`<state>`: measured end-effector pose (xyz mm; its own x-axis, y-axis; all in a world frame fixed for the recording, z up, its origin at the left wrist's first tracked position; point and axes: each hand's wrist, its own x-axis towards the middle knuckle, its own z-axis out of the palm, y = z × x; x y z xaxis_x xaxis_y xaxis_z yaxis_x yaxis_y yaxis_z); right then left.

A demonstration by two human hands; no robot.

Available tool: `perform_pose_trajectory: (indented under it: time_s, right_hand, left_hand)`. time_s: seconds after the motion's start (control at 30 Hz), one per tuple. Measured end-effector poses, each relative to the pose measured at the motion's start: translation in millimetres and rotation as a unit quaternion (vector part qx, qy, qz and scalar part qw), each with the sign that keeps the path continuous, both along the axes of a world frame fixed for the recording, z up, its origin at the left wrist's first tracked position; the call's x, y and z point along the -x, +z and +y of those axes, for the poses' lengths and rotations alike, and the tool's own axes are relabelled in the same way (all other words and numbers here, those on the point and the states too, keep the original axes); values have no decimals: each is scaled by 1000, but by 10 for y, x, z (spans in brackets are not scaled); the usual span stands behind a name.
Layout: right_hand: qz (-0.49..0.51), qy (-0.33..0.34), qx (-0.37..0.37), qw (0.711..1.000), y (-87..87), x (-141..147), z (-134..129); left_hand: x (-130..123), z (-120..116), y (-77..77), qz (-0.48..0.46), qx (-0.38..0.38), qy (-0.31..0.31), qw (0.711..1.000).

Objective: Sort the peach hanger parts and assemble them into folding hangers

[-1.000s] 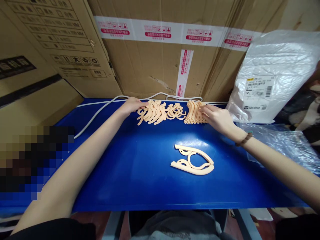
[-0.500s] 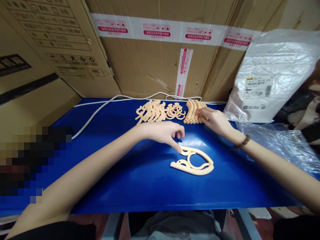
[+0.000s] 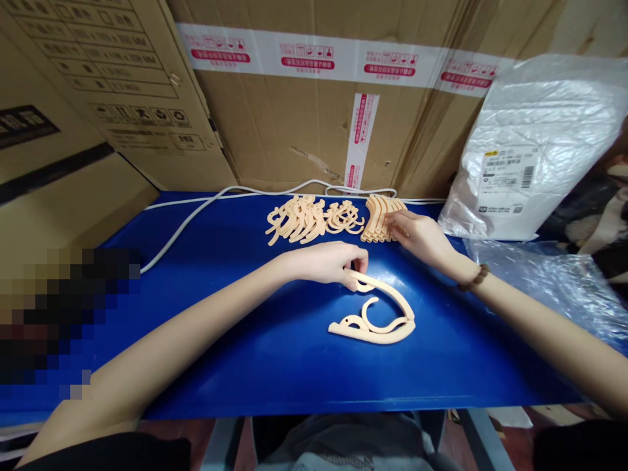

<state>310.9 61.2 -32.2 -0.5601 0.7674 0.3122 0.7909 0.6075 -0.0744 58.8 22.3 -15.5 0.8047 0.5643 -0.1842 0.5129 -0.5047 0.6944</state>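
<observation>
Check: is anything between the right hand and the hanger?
Nothing visible stands between the right hand, at the stacked strips, and the hanger; only table shows there. The left hand pinches the hanger, left of that gap.

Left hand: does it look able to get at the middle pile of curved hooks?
Probably yes: the curved hooks lie just beyond the left hand, nothing visible between, though it would first need to release the hanger.

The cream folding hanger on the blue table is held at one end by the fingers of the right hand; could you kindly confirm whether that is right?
The hand is wrong: the head view shows the left hand holding one end of the cream folding hanger on the blue table.
</observation>
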Motion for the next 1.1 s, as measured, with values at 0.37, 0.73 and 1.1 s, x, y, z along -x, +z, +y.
perform_pose_trajectory:
  time_s: [0.37, 0.73, 1.1]
  right_hand:
    - [166, 22, 160, 973, 252, 368, -417]
    - [-52, -3, -30, 998, 366, 378, -353]
    - [395, -10, 387, 833, 621, 583, -243]
  left_hand:
    - [37, 134, 52, -214, 213, 216, 928]
    - [67, 204, 31, -219, -104, 222, 944]
    - [444, 606, 158, -253, -158, 366, 881]
